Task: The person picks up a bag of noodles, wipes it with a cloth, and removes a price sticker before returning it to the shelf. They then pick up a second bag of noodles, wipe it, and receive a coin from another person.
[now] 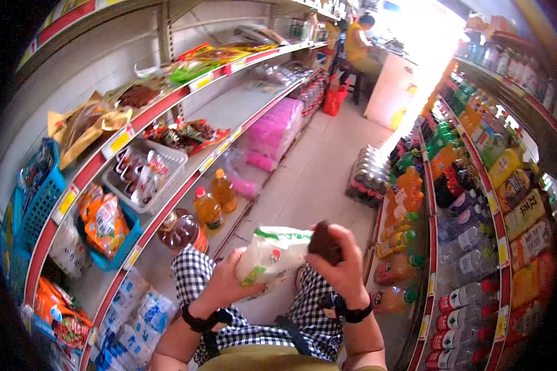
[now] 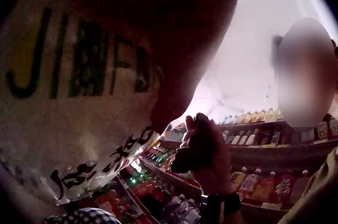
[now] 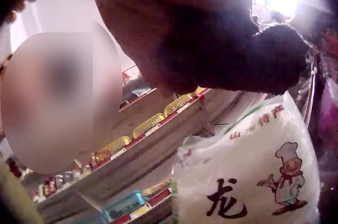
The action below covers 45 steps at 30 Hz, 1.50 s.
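A white plastic packet (image 1: 273, 256) with green trim is gripped at its left side by my left hand (image 1: 224, 283). My right hand (image 1: 346, 266) holds a dark brown cloth-like piece (image 1: 325, 242) close to the packet's right edge. In the left wrist view, large dark letters show on the packet (image 2: 79, 76), and the right hand (image 2: 211, 160) is beyond it with the dark piece. The right wrist view shows a chef figure on the packet (image 3: 248, 176), below the dark piece (image 3: 280, 57).
Shelves with baskets (image 1: 114, 241) and snack bags stand at left, oil bottles (image 1: 208, 209) on the floor beside them. Drink bottles (image 1: 455, 321) line the right shelves. A bottle pack (image 1: 369, 175) sits in the aisle; a person (image 1: 360, 46) sits near a counter (image 1: 390, 89).
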Tool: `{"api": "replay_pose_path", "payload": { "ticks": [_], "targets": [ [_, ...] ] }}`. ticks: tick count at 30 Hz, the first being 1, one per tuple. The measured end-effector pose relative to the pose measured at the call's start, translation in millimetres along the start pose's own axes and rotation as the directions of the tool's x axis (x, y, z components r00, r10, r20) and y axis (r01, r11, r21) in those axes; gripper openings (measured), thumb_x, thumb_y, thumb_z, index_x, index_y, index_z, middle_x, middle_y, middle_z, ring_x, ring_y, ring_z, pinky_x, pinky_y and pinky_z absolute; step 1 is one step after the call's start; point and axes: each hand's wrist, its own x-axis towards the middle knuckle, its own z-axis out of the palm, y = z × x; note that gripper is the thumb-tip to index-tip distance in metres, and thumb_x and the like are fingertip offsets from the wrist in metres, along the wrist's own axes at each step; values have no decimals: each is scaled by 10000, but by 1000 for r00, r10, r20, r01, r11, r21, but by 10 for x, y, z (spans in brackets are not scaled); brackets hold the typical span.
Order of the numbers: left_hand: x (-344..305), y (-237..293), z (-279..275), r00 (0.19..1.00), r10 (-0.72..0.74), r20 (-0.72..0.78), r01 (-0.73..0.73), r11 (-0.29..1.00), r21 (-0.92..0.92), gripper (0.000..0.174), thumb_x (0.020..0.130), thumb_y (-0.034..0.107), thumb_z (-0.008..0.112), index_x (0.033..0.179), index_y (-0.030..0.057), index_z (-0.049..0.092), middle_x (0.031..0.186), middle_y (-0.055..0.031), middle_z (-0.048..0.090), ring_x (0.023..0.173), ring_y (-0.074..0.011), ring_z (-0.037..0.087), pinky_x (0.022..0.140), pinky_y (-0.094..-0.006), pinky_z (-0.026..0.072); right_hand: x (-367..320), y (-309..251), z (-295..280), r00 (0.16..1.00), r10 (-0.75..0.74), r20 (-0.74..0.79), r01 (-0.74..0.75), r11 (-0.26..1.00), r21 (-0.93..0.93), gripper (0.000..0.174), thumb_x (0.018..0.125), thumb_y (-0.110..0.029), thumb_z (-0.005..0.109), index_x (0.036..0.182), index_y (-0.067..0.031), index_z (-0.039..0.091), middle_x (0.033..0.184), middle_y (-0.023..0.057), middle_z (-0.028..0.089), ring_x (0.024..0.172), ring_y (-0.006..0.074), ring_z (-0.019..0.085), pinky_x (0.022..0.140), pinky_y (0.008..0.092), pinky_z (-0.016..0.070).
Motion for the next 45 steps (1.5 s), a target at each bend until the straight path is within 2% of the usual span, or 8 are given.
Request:
{"api": "replay_pose_path", "payload": {
  "ticks": [3,9,21,35,37,40,43,45],
  "targets": [
    [-10,49,5,993,-42,111,46,998,-35,743,646,290,839,1236,32,467,1040,-190,645,960,-300,656,815,-386,518,6,39,60,981,-55,187,102,962,-254,474,699,-118,788,1107,-34,562,1010,136,639,908,282,629,801,352,517],
    [-100,-58,-67,990,-27,138,24,999,22,711,650,272,832,1222,28,487,1020,-191,646,946,-318,653,800,-388,519,14,186,146,913,-212,348,309,917,-252,323,766,-132,707,1057,-52,592,936,97,651,868,277,622,764,357,520],
    [-138,-119,-24,991,-48,127,46,999,19,686,642,227,824,1210,33,491,1030,-207,624,963,-361,624,813,-403,504,-31,223,302,897,-296,328,427,770,-474,266,704,-63,671,956,-53,588,933,66,650,832,245,635,734,358,524],
    [-205,-89,-57,992,-18,124,19,1000,-1,664,645,192,821,1200,27,497,1018,-182,635,923,-311,657,781,-370,524,8,233,255,922,-317,223,380,851,-362,328,644,-20,637,965,-58,579,853,85,627,778,266,609,715,372,502],
    [-227,-123,-75,987,-50,156,48,999,19,673,643,191,826,1203,24,493,1021,-179,635,923,-309,656,780,-366,524,-17,189,156,956,-211,205,273,895,-353,338,614,-7,642,943,-34,568,835,119,616,756,299,607,685,381,508],
    [-222,-148,-52,981,-97,166,105,994,-42,693,634,192,833,1211,24,488,1037,-172,637,933,-285,655,802,-363,516,-63,203,168,959,-197,205,262,895,-362,331,626,5,656,942,-29,563,852,131,623,767,310,610,697,377,509],
    [-217,-219,14,983,-154,100,160,986,-54,744,626,202,837,1245,29,462,1067,-177,632,969,-279,646,839,-362,506,-150,279,204,969,-243,43,244,918,-313,315,669,2,675,963,-28,567,921,142,633,818,322,617,726,371,509],
    [-212,-227,70,984,-171,38,172,985,-28,780,624,208,837,1273,32,441,1087,-183,628,993,-279,640,860,-361,500,-218,278,291,974,-194,-115,145,929,-341,300,712,-3,683,990,-25,573,990,149,633,883,325,618,762,369,507]
  ]
}}
